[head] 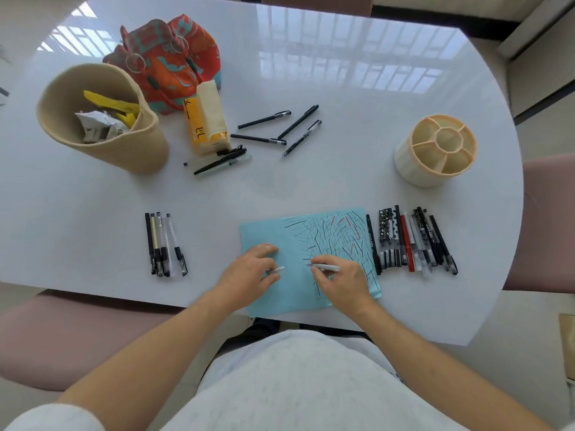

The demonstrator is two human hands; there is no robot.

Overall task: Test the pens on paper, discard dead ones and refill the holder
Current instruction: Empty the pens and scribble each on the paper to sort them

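In the lower middle of the frame, a blue paper [267, 234] lies flat on the white bench [342, 119]. Its right half is full of thin black and red lines.

The right hand [343, 283] rests on the paper's lower right part. Its fingers are curled round a white pen [325, 267], and the pen tip points left and touches the paper. The left hand [252, 272] lies on the left part of the paper, just beside the right hand. Its top fingers are stretched out flat on the paper. A small white pen cap [278, 269] sticks out from its lower fingers, which seem to pinch it.

Just right of the paper lies a tight row of pens [413, 241], side by side, black, spotted and one red. They are near the right hand but not touching it. To the left of the paper, well apart from the left hand, lies a small row of five pens [163, 244].

In the upper middle of the frame, loose black pens [277, 127] lie scattered, with a few more [217, 161] beside a yellow tissue pack [207, 116].

At the right side stands the cream pen holder [435, 150], with little rooms inside. In the upper left stands a tan basket [102, 119] with crumpled scraps in it. Behind it sits a red and teal cloth bag [174, 63].
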